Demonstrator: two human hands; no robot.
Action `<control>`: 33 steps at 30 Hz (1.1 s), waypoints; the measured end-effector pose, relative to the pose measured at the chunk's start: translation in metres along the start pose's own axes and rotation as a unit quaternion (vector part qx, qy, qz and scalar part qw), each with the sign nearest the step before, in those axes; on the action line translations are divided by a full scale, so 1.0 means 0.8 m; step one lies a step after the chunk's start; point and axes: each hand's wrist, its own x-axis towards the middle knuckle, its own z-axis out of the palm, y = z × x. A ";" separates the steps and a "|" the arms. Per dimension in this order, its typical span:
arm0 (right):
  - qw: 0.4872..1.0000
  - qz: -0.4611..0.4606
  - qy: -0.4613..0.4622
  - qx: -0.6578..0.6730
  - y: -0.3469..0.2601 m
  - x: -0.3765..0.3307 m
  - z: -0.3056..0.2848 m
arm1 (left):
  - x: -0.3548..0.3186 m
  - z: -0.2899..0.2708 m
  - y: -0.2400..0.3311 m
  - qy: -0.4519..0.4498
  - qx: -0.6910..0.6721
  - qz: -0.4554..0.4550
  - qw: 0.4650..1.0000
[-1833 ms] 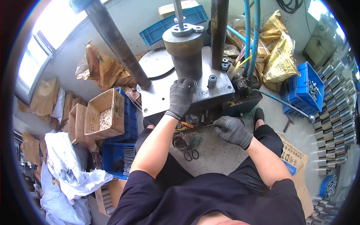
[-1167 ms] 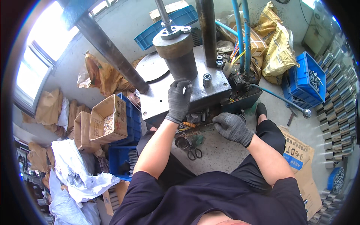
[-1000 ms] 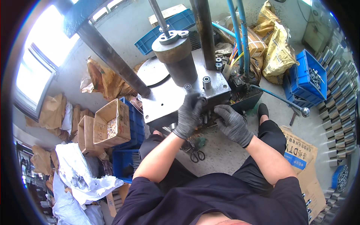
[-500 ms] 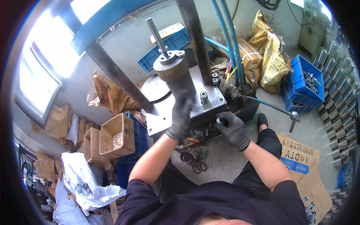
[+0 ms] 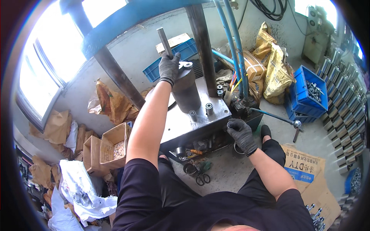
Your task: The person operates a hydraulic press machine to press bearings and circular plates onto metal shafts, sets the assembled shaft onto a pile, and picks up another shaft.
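Observation:
My left hand (image 5: 169,68), in a dark grey glove, reaches up to the top of a thick dark metal cylinder (image 5: 186,92). Its fingers are closed around the lower end of an upright steel rod (image 5: 163,39). Beside it on the cylinder lies a light metal piece with round ends (image 5: 186,65), partly hidden by the hand. My right hand (image 5: 242,136), gloved alike, is closed on a small metal bushing (image 5: 230,124) off the machine's front right corner. Two short bushings stand on the steel plate (image 5: 175,129): one bushing (image 5: 193,115) by the cylinder's foot, another bushing (image 5: 209,109) to its right.
Dark press columns (image 5: 202,50) rise behind the plate under a blue crossbeam (image 5: 135,19). A blue lever (image 5: 275,116) with a ball end sticks out right. Blue crates of metal parts (image 5: 311,92) stand farther right. Cardboard boxes (image 5: 115,148) sit left; scissors (image 5: 202,179) lie on the floor.
My left hand has gone from the cylinder's front up to the rod on top. A bushing now shows on the plate by the cylinder's foot. My right hand still holds its bushing.

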 end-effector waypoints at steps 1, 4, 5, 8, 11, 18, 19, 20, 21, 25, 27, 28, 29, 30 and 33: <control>1.000 -0.001 0.000 0.006 0.000 0.000 -0.001 | -0.015 -0.002 0.016 0.021 0.006 0.004 1.000; 0.997 0.054 -0.021 0.056 -0.023 0.014 0.006 | -0.017 -0.007 0.015 0.041 0.003 0.029 0.999; 0.987 0.113 -0.036 0.105 -0.036 0.024 0.012 | -0.015 -0.009 0.007 0.044 0.000 0.023 0.999; 0.998 0.016 -0.053 0.005 -0.070 0.077 0.035 | 0.000 -0.012 -0.017 0.097 -0.103 0.037 0.989; 0.986 -0.125 -0.061 -0.094 -0.109 0.149 0.068 | -0.002 -0.005 -0.019 0.204 -0.078 0.037 0.975; 0.929 -0.295 0.017 -0.222 -0.152 0.311 0.146 | -0.008 -0.003 0.002 0.015 -0.048 0.003 0.999; 0.916 -0.301 0.021 -0.265 -0.151 0.322 0.155 | -0.009 -0.006 0.006 -0.014 0.010 -0.016 1.000; 0.916 -0.301 0.021 -0.265 -0.147 0.329 0.159 | -0.009 -0.005 0.006 -0.014 0.011 -0.016 1.000; 0.915 -0.268 -0.007 -0.302 -0.147 0.332 0.166 | -0.006 -0.006 0.003 -0.010 0.061 -0.003 0.998; 0.904 -0.247 -0.025 -0.348 -0.143 0.338 0.175 | 0.001 -0.009 -0.009 -0.008 0.082 0.010 0.997; 0.897 -0.235 -0.010 -0.375 -0.141 0.341 0.173 | -0.005 -0.008 -0.008 0.003 0.045 0.031 0.999; 0.897 -0.231 -0.009 -0.377 -0.138 0.344 0.174 | -0.007 -0.002 -0.010 -0.001 0.044 0.029 0.999; 0.885 -0.244 -0.003 -0.398 -0.136 0.348 0.175 | -0.010 0.001 -0.009 0.031 0.005 0.035 0.999; 0.872 -0.259 0.002 -0.415 -0.138 0.347 0.183 | -0.010 0.001 -0.014 0.066 -0.031 0.041 0.996; 0.877 -0.265 -0.024 -0.401 -0.149 0.340 0.200 | 0.006 -0.003 -0.042 0.184 -0.194 0.124 0.955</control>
